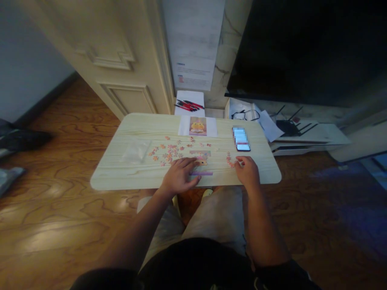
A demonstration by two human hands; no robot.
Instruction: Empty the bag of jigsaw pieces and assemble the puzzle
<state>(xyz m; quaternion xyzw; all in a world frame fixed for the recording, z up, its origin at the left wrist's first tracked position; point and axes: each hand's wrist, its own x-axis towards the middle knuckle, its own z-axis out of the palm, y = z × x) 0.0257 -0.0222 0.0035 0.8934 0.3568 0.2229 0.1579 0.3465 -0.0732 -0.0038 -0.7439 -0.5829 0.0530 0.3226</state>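
Observation:
A partly joined jigsaw puzzle (202, 162) lies near the front of the small table, with a purple strip (204, 173) along its lower side. My left hand (180, 175) rests palm down over its left part, fingers stretched out and covering some of it. To the right, my right hand (248, 171) is closed in a pinch beside a small cluster of puzzle pieces (229, 158); what its fingertips hold is too small to make out. Many loose pink and orange puzzle pieces (171, 151) are scattered left of the puzzle. Behind it lies a reference picture (198, 126) on white paper.
A phone (241, 139) lies at the table's (121, 135) back right, and a clear plastic bag (136, 152) at its left. Beyond the back edge are red and black pens (190, 105) on a white surface, an open box (243, 108) with a cable, and a black router (288, 127).

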